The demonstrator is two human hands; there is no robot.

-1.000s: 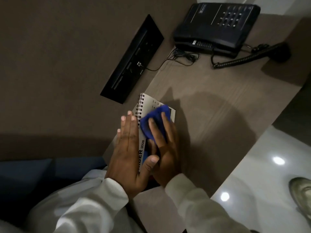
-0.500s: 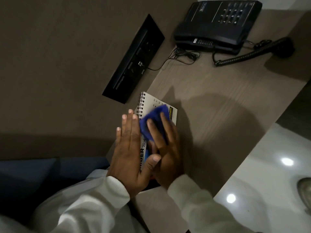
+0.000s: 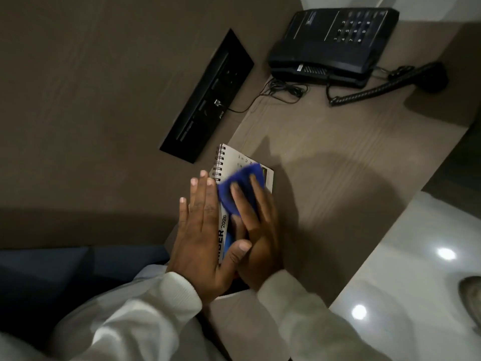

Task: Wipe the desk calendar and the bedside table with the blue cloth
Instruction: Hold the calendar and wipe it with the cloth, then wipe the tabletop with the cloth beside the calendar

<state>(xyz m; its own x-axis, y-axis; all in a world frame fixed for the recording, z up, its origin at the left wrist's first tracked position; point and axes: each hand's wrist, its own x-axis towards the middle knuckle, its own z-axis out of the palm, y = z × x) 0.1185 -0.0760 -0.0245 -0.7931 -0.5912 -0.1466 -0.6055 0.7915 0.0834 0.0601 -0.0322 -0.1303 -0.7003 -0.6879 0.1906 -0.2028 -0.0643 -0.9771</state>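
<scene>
A white spiral-bound desk calendar (image 3: 230, 162) stands on the brown bedside table (image 3: 325, 157) close to the wall. My left hand (image 3: 200, 230) lies flat against its spiral side, fingers straight, thumb across the front. My right hand (image 3: 257, 230) presses the blue cloth (image 3: 240, 183) onto the calendar's face. The cloth is bunched under my fingers and blurred. Most of the calendar's lower part is hidden by both hands; "2026" shows between them.
A black telephone (image 3: 330, 43) with its coiled cord (image 3: 364, 93) sits at the table's far end. A black socket panel (image 3: 208, 97) is set in the wall, a thin cable running from it. Glossy white floor (image 3: 406, 282) lies to the right, dark bedding (image 3: 65, 269) to the left.
My right hand and the cloth have shifted slightly across the calendar's face in a wiping motion. My left hand stays on the calendar's side. The view has drifted a little.
</scene>
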